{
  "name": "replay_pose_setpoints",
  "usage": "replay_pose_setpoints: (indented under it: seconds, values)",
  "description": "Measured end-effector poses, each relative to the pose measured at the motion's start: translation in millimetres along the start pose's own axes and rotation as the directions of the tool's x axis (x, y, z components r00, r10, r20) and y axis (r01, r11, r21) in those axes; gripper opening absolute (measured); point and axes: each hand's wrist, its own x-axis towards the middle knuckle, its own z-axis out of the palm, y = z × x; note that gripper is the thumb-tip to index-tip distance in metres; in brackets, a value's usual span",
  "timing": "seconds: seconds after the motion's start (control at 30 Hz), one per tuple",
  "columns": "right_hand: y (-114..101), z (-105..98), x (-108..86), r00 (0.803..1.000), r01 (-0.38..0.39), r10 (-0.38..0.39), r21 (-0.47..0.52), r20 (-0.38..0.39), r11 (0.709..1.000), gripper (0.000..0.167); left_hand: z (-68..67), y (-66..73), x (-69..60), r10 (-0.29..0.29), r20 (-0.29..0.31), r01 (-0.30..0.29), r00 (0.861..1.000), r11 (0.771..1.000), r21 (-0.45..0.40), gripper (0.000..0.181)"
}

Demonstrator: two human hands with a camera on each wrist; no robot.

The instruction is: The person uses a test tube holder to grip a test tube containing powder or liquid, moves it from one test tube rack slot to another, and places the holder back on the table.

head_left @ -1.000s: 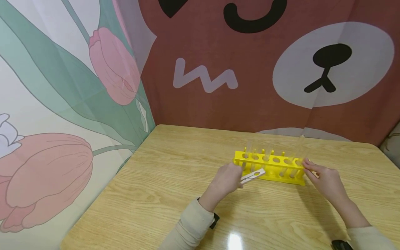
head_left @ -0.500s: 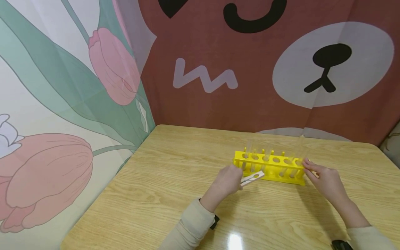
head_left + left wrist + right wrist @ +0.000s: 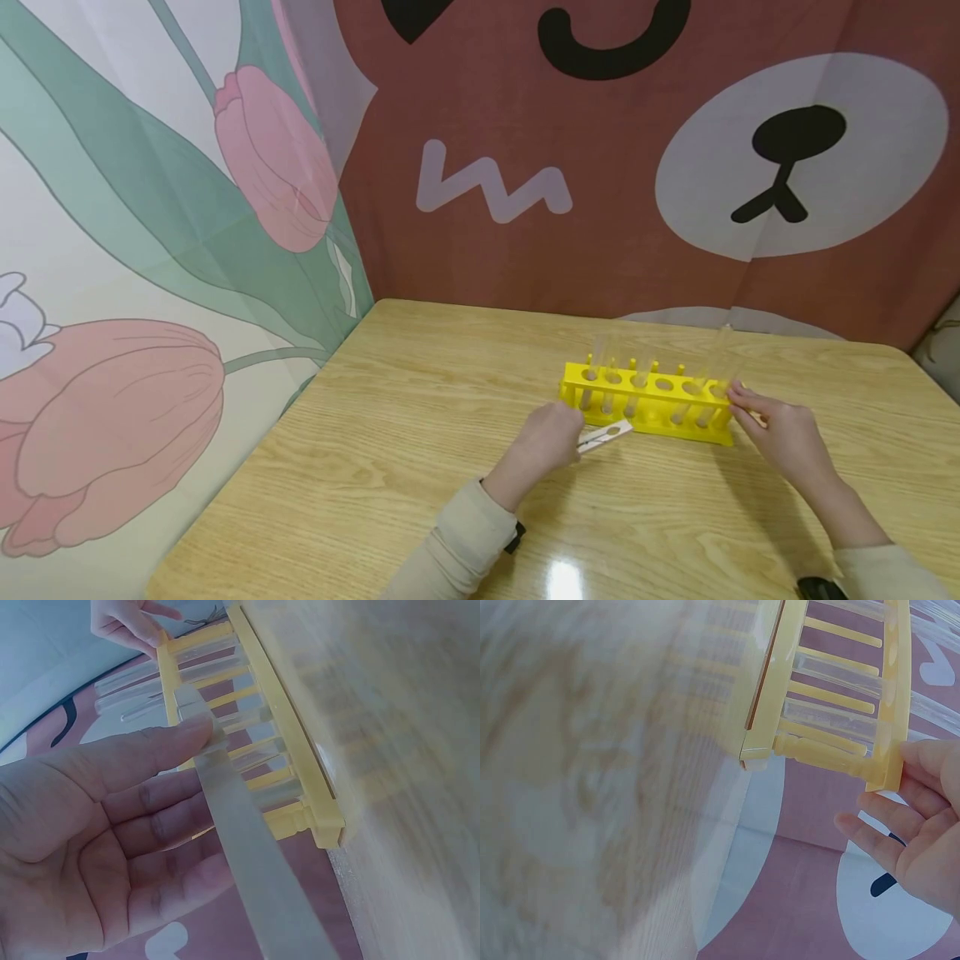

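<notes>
A yellow test tube rack (image 3: 675,432) stands on the table, with several clear test tubes (image 3: 259,754) upright in its holes. The fourth hole from the left has no tube in it. My left hand (image 3: 546,435) grips a pale wooden test tube holder (image 3: 606,434) in front of the rack's left part. In the left wrist view, thumb and fingers pinch the holder, whose tip overlaps the rack. The head view shows that tip just short of the rack, with no tube in it. My right hand (image 3: 783,433) pinches the right end of the rack's top bar.
A wood-grain table (image 3: 360,467) lies beneath everything. Printed curtains hang behind it and along the left, a bear (image 3: 495,267) at the back and tulips (image 3: 120,408) to the side. Dark straps show at both wrists.
My left hand and the holder have shifted slightly down the head view, away from the rack. The right hand and rack have stayed in place.
</notes>
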Motion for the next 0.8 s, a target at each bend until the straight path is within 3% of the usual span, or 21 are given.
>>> replay_pose_setpoints:
  seconds: [0.23,0.8]
  values:
    - [6.2,5.2,-0.8,0.999,-0.023,0.023,-0.008,-0.028,1.000,0.027,3.2,1.1,1.1,-0.012,0.022,0.012,1.000,1.000,0.000,0.018]
    - [-1.8,-1.4,-0.3,1.000,0.018,-0.018,-0.008,-0.009,1.000,0.026,7.2,2.7,2.2,-0.025,0.055,0.025,0.998,1.000,-0.006,0.015]
